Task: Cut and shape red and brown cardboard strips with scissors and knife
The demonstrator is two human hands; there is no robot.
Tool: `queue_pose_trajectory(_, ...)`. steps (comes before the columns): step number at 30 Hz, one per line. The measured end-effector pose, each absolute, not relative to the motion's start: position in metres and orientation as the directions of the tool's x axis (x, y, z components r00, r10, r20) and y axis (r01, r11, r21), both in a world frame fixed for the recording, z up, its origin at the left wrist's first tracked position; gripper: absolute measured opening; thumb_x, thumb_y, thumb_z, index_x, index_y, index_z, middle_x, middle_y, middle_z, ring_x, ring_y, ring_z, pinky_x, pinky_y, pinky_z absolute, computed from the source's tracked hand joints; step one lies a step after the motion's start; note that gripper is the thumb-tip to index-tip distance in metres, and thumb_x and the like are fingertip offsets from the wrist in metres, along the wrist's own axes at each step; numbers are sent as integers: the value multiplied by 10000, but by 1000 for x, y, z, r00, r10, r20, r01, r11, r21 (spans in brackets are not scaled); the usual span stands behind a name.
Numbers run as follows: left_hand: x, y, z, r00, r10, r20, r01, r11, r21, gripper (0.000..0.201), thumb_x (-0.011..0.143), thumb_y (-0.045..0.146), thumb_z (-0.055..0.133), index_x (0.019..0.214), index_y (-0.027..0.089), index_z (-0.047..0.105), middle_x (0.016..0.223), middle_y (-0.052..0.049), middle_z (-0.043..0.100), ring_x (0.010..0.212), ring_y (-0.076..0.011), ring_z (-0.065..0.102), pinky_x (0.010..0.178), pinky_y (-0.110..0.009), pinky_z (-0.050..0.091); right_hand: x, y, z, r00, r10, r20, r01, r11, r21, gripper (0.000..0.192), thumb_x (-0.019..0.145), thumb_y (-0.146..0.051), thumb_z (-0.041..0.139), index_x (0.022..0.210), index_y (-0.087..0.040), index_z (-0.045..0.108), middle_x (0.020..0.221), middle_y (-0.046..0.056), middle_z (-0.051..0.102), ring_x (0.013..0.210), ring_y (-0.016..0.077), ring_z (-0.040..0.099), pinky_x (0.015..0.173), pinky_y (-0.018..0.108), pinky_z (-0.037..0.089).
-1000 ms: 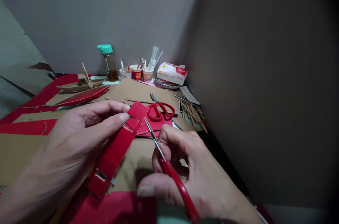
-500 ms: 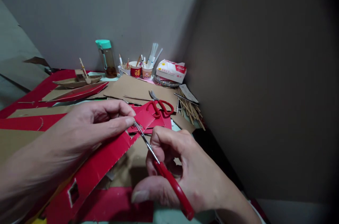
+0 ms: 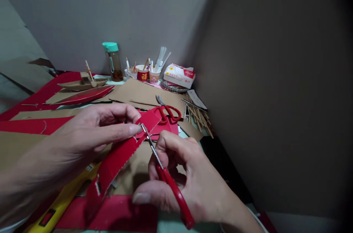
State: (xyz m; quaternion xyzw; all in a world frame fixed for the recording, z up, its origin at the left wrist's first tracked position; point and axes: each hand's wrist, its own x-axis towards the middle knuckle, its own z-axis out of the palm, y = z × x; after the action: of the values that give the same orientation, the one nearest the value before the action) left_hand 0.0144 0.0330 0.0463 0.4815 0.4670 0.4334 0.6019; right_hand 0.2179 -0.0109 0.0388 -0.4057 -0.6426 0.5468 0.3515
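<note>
There is just the one view, from a camera worn on the person's head, looking forward and down over the tabletop (image 3: 143,93) toward the corner where two walls meet. It sits very close to the work: the left hand (image 3: 82,133) and right hand (image 3: 187,178) fill the lower half of the picture, the forearms running out past the bottom edge. The far things, such as the bottle (image 3: 112,62) by the back wall, look small. The edges bend and darken, most on the right side.
</note>
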Motion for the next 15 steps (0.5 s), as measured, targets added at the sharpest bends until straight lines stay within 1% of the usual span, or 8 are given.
queue_pose_trajectory(2, 13, 33, 48, 204, 971, -126, -37, 137, 990, 238, 626, 312, 932, 800, 235, 790, 592, 31, 646, 488, -108, 550, 430, -155, 478, 221, -9, 37, -442, 896, 35, 169, 121, -978, 591, 684, -471, 978, 698, -223, 442, 643, -71, 522, 565, 87, 413, 476, 229, 284)
queue_pose_trajectory(4, 12, 35, 51, 187, 980, -71, -13, 75, 997, 185, 657, 305, 889, 793, 240, 781, 620, 35, 658, 538, -114, 583, 475, -150, 494, 225, -6, 34, -464, 884, 55, 154, 141, -978, 573, 689, -427, 986, 718, -220, 451, 665, -72, 550, 579, 84, 430, 498, 215, 333)
queue_pose_trajectory(6, 10, 36, 54, 162, 986, -43, 38, 38, 999, 171, 656, 310, 864, 772, 233, 765, 640, 31, 669, 529, -111, 575, 456, -141, 458, 229, -2, 30, -446, 890, 95, 66, 138, -988, 562, 705, -387, 984, 747, -223, 448, 688, -73, 586, 574, 76, 457, 513, 204, 376)
queue_pose_trajectory(7, 10, 36, 55, 171, 984, -49, 85, 35, 996, 171, 663, 330, 849, 768, 230, 757, 647, 24, 677, 522, -116, 579, 442, -143, 439, 230, 0, 28, -408, 905, 121, 6, 135, -991, 547, 735, -379, 968, 772, -228, 444, 705, -73, 604, 559, 71, 478, 510, 200, 392)
queue_pose_trajectory(9, 9, 37, 55, 225, 972, -62, 177, 22, 984, 168, 703, 373, 811, 754, 231, 737, 659, 12, 689, 530, -134, 607, 439, -153, 432, 230, 5, 25, -297, 940, 168, -111, 140, -984, 494, 798, -378, 927, 853, -241, 456, 739, -76, 631, 521, 66, 531, 497, 193, 431)
queue_pose_trajectory(11, 9, 38, 55, 316, 948, -40, 242, -40, 970, 167, 747, 385, 778, 712, 230, 727, 627, 12, 679, 536, -135, 610, 455, -150, 436, 229, 9, 21, -237, 954, 184, -204, 136, -969, 472, 818, -361, 914, 991, -253, 489, 803, -72, 670, 524, 77, 604, 520, 203, 507)
queue_pose_trajectory(13, 11, 41, 54, 427, 904, 11, 270, -139, 953, 173, 757, 362, 775, 655, 226, 745, 580, 11, 671, 515, -118, 576, 454, -136, 422, 226, 12, 17, -285, 943, 173, -243, 103, -965, 526, 803, -317, 926, 1132, -259, 519, 865, -62, 691, 590, 100, 672, 580, 224, 570)
queue_pose_trajectory(15, 14, 43, 54, 519, 854, 34, 276, -205, 939, 172, 753, 347, 786, 629, 227, 781, 577, -11, 710, 532, -130, 606, 476, -138, 447, 222, 12, 13, -384, 912, 143, -243, 49, -969, 560, 802, -264, 923, 1211, -273, 539, 832, -78, 658, 640, 114, 701, 597, 215, 572)
